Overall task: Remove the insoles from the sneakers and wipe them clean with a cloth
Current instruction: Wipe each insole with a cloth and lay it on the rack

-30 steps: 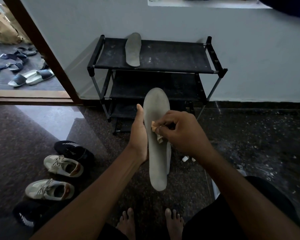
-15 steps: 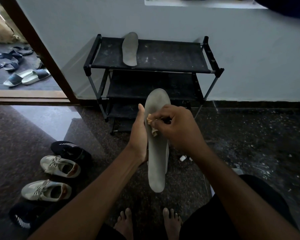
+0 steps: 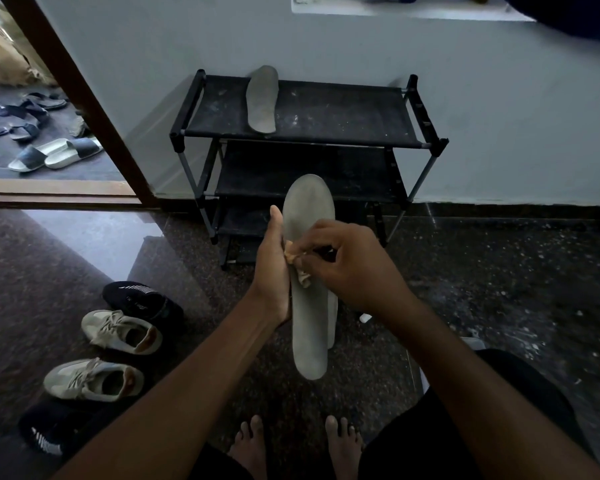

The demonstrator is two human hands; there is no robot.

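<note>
Grey insole (image 3: 309, 323) upright, tan cloth (image 3: 300, 273) bunched against it (upper half), second insole (image 3: 262, 98) flat on rack (image 3: 343, 112)

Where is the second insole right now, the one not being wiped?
In the head view, the second insole lies on the black shoe rack's top shelf, left of centre, its far end by the wall.

Home entryway, black shoe rack (image 3: 302, 112) against a pale wall, sneakers (image 3: 122, 331) on polished stone floor, sandals (image 3: 54, 154) outside what looks like an open doorway
</note>
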